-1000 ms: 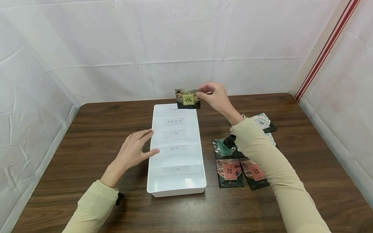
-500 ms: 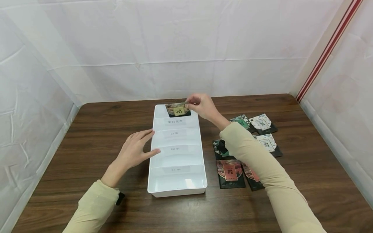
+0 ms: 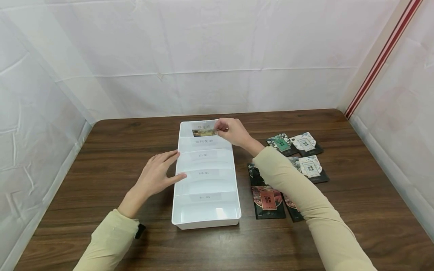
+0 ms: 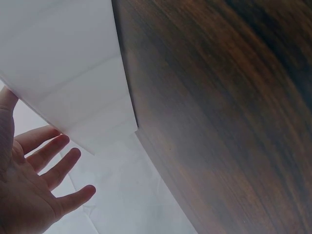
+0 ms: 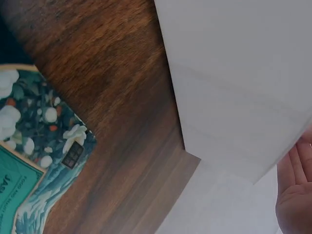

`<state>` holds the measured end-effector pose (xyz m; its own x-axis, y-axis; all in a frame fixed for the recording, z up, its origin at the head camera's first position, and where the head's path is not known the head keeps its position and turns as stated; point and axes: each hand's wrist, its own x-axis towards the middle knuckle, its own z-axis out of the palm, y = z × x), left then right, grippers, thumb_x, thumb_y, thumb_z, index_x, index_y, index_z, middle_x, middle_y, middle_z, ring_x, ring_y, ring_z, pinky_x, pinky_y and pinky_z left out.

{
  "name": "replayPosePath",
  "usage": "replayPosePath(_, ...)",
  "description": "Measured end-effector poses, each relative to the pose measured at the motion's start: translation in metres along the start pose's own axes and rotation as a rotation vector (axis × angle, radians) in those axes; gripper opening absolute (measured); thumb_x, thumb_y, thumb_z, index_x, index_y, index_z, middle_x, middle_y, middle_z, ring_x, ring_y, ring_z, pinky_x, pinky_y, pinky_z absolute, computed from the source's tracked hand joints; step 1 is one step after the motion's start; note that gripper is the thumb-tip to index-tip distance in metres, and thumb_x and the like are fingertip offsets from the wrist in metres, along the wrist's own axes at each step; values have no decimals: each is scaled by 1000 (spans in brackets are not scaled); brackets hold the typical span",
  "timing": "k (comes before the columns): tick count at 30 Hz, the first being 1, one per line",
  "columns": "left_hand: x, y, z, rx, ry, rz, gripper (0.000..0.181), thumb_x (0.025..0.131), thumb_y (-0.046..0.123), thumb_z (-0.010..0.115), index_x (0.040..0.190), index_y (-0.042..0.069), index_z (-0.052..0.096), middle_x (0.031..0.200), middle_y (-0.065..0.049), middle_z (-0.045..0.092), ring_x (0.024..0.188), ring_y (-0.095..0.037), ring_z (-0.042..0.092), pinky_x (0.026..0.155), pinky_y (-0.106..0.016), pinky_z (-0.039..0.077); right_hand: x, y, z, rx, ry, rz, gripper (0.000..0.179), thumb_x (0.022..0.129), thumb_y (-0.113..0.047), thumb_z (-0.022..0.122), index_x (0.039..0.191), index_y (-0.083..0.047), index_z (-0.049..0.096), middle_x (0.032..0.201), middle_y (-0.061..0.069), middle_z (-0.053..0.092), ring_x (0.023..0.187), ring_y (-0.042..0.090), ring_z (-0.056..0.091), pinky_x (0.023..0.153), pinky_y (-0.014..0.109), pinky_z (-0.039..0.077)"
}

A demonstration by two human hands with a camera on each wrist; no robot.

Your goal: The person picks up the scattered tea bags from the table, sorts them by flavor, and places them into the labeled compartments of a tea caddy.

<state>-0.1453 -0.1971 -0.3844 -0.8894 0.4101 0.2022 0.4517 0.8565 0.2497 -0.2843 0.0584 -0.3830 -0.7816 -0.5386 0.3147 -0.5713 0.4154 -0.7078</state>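
Note:
My right hand pinches the right edge of a dark tea sachet with a yellow label. Most of that sachet is down inside the farthest compartment of a long white divided box, so only its upper strip shows. In the right wrist view the right hand is partly visible beyond the box wall, and the sachet is hidden. Along the box's left rim lies my left hand, its fingers spread and fingertips touching the edge. The left wrist view shows those fingers straight and holding nothing.
Right of the box lie several more sachets: green ones, white ones and red ones, some partly under the right sleeve. Each box compartment bears a printed label. A white curtain stands behind the wooden table.
The right hand has moved left and down with the yellow-labelled sachet, from above the box's far right edge into its farthest compartment. The left hand has stayed on the rim.

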Motion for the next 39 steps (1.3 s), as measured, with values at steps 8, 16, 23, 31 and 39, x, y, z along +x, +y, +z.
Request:
replayPosePath(8,0,0,0,3,0,-1,73,75,48,63,127,-1,46,129,-14,42,114,-34,40,95,-52,24,1,-1,4,-79,-34,-13,8,82,2,57,87,-3,63,82,4,61,74,12,56,67,22,45)
replayPosePath(16,0,-1,0,8,7,7,73,76,49,63,127,-1,46,129,-13,43,113,-34,40,94,-51,25,-2,-3,3,-64,-60,16,11,81,0,57,90,-4,63,83,3,61,76,12,57,69,23,45)
replayPosePath(23,0,-1,0,6,5,6,74,75,49,63,127,-1,46,129,-13,42,113,-34,40,94,-52,25,-3,-2,4,-97,-17,-68,7,83,-4,58,87,-5,65,83,2,62,76,10,57,70,21,45)
replayPosePath(31,0,0,-1,5,12,11,73,75,47,64,126,-1,47,128,-14,43,113,-34,41,93,-52,26,-3,-2,6,-110,-2,-67,8,84,-4,58,84,-7,66,83,2,63,76,10,57,70,22,45)
replayPosePath(39,0,1,-1,6,9,10,72,75,47,64,126,-2,47,128,-15,43,113,-34,41,94,-52,25,-4,-1,4,-77,29,-64,9,82,-2,59,88,-1,66,85,5,63,78,12,58,71,21,46)
